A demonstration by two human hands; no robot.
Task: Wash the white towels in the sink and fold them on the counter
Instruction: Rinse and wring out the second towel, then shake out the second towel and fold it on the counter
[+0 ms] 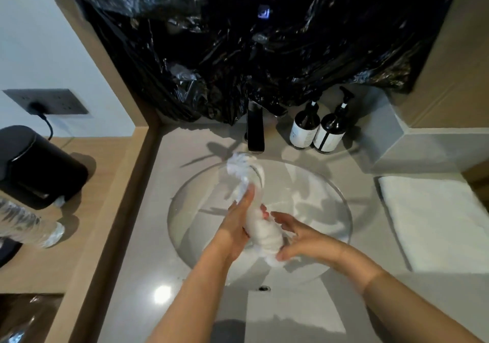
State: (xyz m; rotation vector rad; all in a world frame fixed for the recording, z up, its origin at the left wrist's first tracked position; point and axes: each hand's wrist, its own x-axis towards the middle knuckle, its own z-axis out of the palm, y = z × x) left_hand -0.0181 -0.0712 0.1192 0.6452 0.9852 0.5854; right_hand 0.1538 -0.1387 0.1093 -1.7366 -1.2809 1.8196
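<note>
Towel is twisted into a rope above the sink, under the tap. Left hand and right hand both grasp its lower end. Judged soft, waterlogged, heavy, slippery; best gripped at both ends for wringing.

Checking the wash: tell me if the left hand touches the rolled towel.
Touching: the head view shows the left hand wrapped round the rolled towel over the sink.
</note>
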